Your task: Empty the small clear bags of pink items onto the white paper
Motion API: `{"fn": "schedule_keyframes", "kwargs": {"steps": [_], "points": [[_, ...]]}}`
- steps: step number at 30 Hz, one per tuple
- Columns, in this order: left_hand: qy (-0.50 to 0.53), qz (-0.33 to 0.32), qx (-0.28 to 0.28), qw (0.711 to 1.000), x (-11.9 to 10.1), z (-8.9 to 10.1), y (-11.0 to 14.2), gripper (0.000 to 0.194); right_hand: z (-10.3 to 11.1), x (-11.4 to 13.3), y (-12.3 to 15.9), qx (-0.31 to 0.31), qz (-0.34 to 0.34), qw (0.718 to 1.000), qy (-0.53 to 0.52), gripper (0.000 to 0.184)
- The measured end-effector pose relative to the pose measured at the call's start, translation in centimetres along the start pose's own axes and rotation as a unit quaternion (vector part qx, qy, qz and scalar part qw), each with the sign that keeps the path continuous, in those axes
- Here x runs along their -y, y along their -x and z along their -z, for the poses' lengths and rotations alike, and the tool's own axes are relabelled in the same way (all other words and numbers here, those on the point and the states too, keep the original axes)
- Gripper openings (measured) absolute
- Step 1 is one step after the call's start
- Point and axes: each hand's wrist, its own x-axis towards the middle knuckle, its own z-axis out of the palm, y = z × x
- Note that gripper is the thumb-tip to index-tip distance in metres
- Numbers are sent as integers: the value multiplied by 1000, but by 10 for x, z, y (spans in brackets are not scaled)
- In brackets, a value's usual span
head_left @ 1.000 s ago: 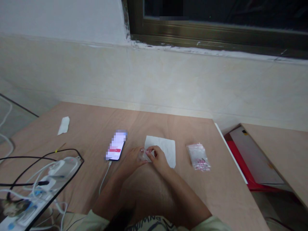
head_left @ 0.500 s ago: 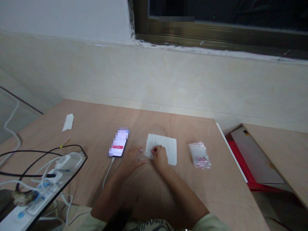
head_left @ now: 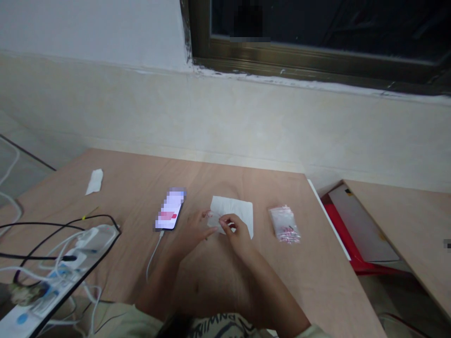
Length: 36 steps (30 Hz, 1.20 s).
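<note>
At the far left, black and white cords (head_left: 52, 224) run to a long white power strip (head_left: 75, 277) with plugs in it; up past the strip, a small white scrap (head_left: 94, 182) lies alone on the brown desk (head_left: 134, 178); next comes a phone (head_left: 171, 211), lying flat with its screen lit, and a white wire (head_left: 152, 258) goes into its near end.

Just right of the phone is the left hand (head_left: 195, 229); its thumb and first finger are spread, and a small clear bag (head_left: 213, 218) with a bit of red sits at their tips; I cannot tell if they grip it. The bag is between the two hands, over the left part of a white sheet (head_left: 244, 212); the right hand (head_left: 235, 230) is bent, with its thumb and finger tips close together at the bag's right side; they are too small to tell if they pinch it.

Farther right, apart from the sheet, a pile of clear bags (head_left: 284, 224) with red marks lies on the desk; past the desk's white edge there is something red (head_left: 340, 234), then another table (head_left: 405, 206).
</note>
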Motion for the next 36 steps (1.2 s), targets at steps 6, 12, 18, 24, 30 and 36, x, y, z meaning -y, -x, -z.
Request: {"fn": "schedule_keyframes", "kwargs": {"steps": [6,12,18,24,30,36], "points": [[92,50,51,993,-19,14,-7,23,12,-8,-6,-41,-35,987,-150,20],[143,46,81,985,-23,12,-4,24,15,-7,-3,-18,-74,985,-155,20],[99,21,78,992,-27,15,3,24,17,0,5,3,-75,981,-182,17],[74,33,65,995,-26,12,12,23,12,3,15,2,-98,976,-195,19],[71,23,94,993,-36,6,20,21,10,7,20,-12,-91,983,-156,16],[33,12,95,995,-45,2,15,24,8,6,19,5,-86,982,-168,18]]}}
